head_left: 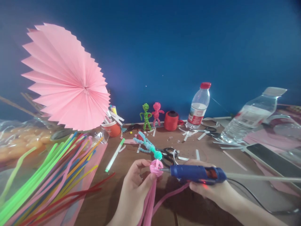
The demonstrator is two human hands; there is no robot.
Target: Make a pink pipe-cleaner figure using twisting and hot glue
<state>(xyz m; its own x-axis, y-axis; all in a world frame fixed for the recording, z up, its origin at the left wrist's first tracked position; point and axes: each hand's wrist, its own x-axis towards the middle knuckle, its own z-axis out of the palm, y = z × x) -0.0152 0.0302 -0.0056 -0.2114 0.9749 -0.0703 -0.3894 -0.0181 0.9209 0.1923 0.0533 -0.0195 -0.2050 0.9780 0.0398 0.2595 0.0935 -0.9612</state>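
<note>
My left hand (135,185) pinches a pink pipe-cleaner ball (156,167), from which long pink pipe cleaners (148,204) hang down. In my right hand (209,186) is a blue hot glue gun (190,173), its metal tip pointing left against or very near the ball. A glue stick (258,178) juts out of the gun's back end. Just beyond the ball lies a turquoise pipe-cleaner figure (150,147), and whether it touches the ball I cannot tell. Black scissors (171,151) lie behind the gun.
Bundled coloured pipe cleaners (49,179) cover the left. At the back stand a pink paper fan (70,78), a red pen cup (113,128), green (146,116) and pink figures (157,113), a red mug (171,121) and two bottles (198,110). A phone (272,160) lies right; a cord (254,197) trails nearby.
</note>
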